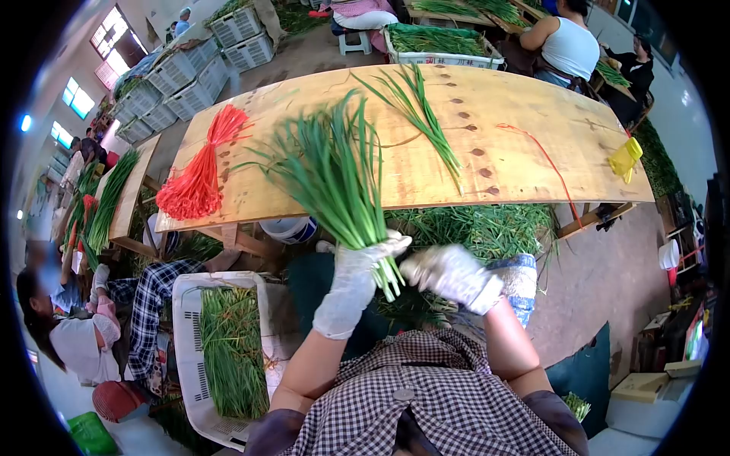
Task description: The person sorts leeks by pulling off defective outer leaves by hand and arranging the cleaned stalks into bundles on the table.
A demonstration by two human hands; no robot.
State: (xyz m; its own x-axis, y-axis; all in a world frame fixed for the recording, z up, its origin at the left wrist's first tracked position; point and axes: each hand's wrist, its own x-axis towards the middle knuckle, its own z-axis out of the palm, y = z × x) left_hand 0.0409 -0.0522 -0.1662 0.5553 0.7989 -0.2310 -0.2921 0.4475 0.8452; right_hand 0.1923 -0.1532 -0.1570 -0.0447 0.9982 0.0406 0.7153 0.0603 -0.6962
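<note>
My left hand (357, 277), in a whitish glove, is closed around the stems of a bunch of garlic chives (334, 182). The leaves fan up and away over the near edge of the wooden table (281, 110), and the pale cut ends stick out below my fingers. Just right of those ends is my right hand (452, 275), also gloved; its fingers look curled but are smeared by motion, so I cannot tell whether they hold anything. A few loose chives (422, 118) lie on the table beyond the bunch.
Red ties (205, 167) lie at the table's left, a single red strand (544, 148) and a yellow object (625, 158) at its right. A white crate (186, 349) of chives stands at my left, near a seated person. Chive scraps (479, 232) litter the floor. Other people work beyond.
</note>
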